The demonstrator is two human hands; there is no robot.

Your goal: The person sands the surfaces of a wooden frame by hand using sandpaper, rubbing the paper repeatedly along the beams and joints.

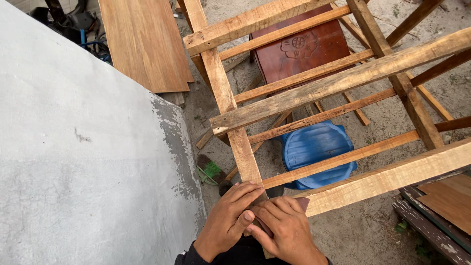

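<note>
A: Both hands are down at the near end of the rough pale wooden frame rail (230,105), where a crosspiece meets it.

B: Left hand (226,223) lies flat, fingers spread over the rail, likely steadying it. Right hand (287,230) curls beside it, thumbs touching, pinching something small and dark I can't identify.

A: Below the frame sits a blue plastic stool (314,147); a grey plastered wall (83,147) stands left.
</note>
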